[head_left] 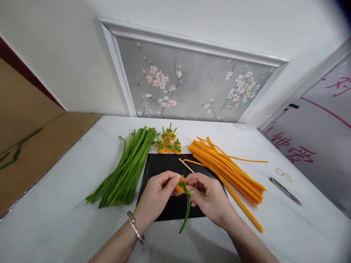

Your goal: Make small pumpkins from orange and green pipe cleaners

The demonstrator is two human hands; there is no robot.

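Note:
Between my two hands, over the black mat (159, 164), is a small orange pumpkin (179, 188) made of fuzzy pipe cleaner. My left hand (161, 190) pinches it from the left side. A green pipe cleaner (188, 212) lies across the pumpkin, and its long end hangs down toward me. My right hand (207, 193) is closed on this green pipe cleaner at the pumpkin's right side; its fingertips partly hide the spot. A thin wooden stick (186, 165) rests on the mat just beyond my right hand.
Left of the mat lies a bundle of green pipe cleaners (128, 171); to the right, orange pipe cleaners (230, 171). Several finished small pumpkins (168, 140) stand behind the mat. Tweezers (285, 191) and clear rings (283, 174) lie far right. A cardboard box (33, 128) borders the left.

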